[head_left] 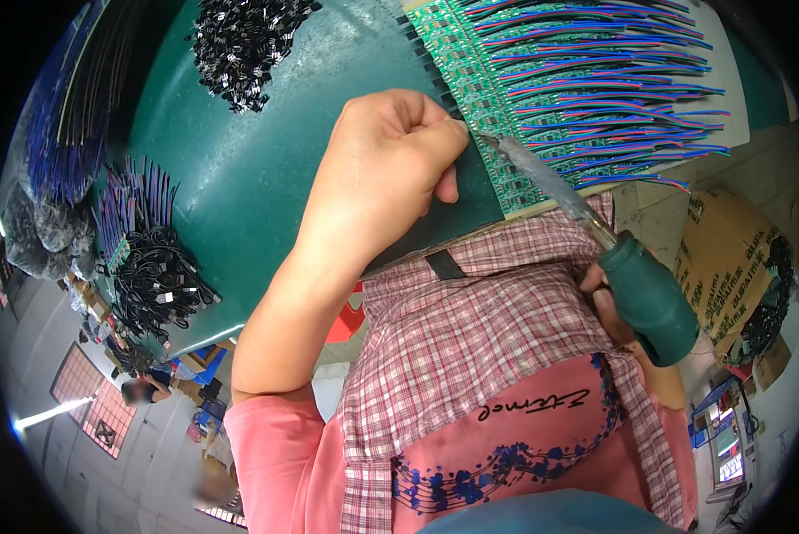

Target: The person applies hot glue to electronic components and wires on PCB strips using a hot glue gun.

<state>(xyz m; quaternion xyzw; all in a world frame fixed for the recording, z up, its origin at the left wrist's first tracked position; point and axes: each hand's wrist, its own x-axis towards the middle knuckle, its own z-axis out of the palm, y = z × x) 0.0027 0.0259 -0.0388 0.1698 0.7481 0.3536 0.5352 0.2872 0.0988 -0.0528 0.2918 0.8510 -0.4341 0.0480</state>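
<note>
The left hand (391, 169) pinched something too small to see beside the green board (506, 107) on the table (257, 178), the right hand (609, 303) gripped the soldering iron (649, 298), whose tip needed steady aim.

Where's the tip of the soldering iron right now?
In the head view, the soldering iron tip sits upper centre, on the green circuit board's near edge, beside the left hand.
</note>
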